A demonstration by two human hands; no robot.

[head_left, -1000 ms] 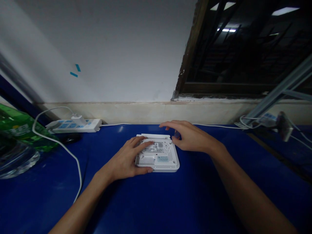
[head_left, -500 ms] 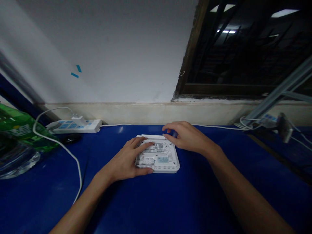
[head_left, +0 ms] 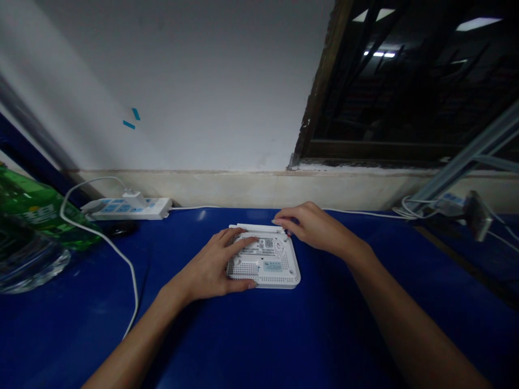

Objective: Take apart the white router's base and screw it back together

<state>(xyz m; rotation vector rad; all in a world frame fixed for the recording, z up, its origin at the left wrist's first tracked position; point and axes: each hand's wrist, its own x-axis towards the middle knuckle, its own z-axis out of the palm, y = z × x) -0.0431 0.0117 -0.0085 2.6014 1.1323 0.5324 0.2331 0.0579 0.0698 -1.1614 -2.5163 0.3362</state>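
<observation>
A white router lies flat on the blue table, its vented, labelled underside facing up. A slim white antenna bar runs along its far edge. My left hand grips the router's left side, thumb at the near edge and fingers across the labels. At the far right corner is my right hand, its thumb and forefinger pinched together by the end of the antenna bar. Whatever lies between those fingertips is too small to name; a speck of red shows beside them.
To the left stand a white power strip with a plugged-in charger, a dark object and a green bottle. A white cable curves down the table's left part. At right rise a metal frame and a mounted phone-like device.
My right hand has shifted slightly down and closed its fingers at the router's far right corner. The left hand and router keep their places; the view has shifted slightly.
</observation>
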